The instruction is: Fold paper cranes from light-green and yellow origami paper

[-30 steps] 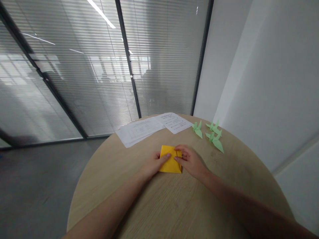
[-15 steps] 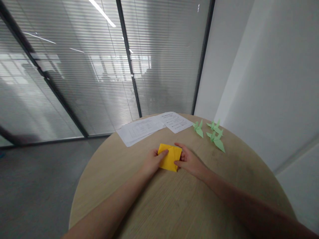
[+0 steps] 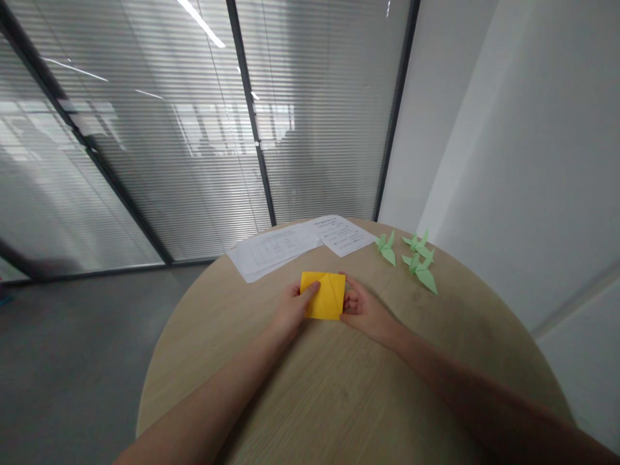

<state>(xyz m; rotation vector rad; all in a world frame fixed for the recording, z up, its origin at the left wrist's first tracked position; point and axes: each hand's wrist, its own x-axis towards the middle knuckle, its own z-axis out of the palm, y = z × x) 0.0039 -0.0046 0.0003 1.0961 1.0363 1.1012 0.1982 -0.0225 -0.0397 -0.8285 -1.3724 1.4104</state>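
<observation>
One piece of folded yellow paper (image 3: 328, 302) sits between the person's two bare hands in the head view, over the round wooden table (image 3: 339, 400). The left hand (image 3: 290, 310) has it pinched by the side nearest that hand, thumb laid across the upper face and the fingers mostly hidden behind and under it. The right hand (image 3: 365, 313) holds the opposite side in a looser curl: its index finger reaches the far corner, its thumb meets the near corner, and the other fingers bend inward beside the edge. Crease lines run across the paper's face, most plainly on the half toward the right hand. Whether the paper touches the tabletop cannot be told.

Beyond the left hand, and reaching across ahead of the yellow paper, lie white printed sheets (image 3: 276, 250), overlapping one another; their print is too small to read. Three pale green folded paper birds (image 3: 425, 278) stand on the tabletop past the right hand and off to its right, one near the corner of the sheets, the other two close together farther right. Farther ahead of both hands rises a glass partition with blinds (image 3: 320, 168), with a pale wall (image 3: 542, 194) to its right.
</observation>
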